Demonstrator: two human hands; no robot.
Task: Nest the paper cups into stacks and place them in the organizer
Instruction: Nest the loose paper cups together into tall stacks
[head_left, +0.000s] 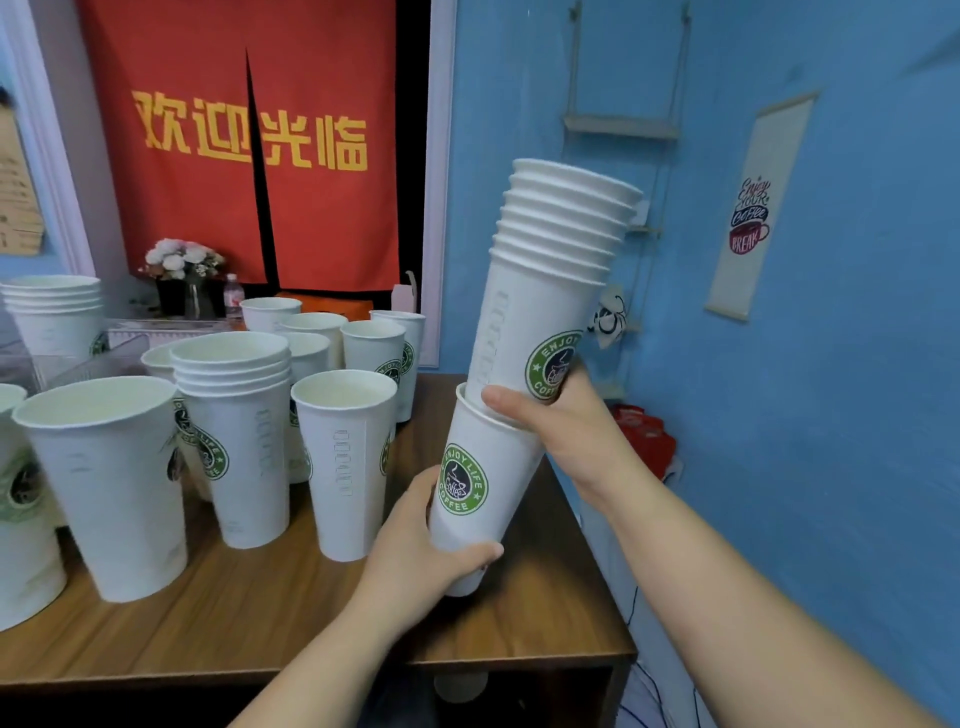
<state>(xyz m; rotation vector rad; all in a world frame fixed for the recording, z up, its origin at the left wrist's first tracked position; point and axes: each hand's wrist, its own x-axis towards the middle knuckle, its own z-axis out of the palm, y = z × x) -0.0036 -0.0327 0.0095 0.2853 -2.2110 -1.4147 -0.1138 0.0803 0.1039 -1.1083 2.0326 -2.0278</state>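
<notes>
Left hand (415, 545): wrapped around a single paper cup (480, 493), held tilted above the table (545, 623).
Right hand (561, 415): clamped on a nested stack (545, 280) whose bottom sits inside that cup.
Table: more cups, empty, upright; another stack (234, 431) among them.

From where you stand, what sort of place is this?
Probably a small coffee shop or a mock-up of one. A red door curtain carries a welcome greeting in Chinese, a wall scroll reads "coffee break", and branded paper cups crowd the wooden table.
</notes>
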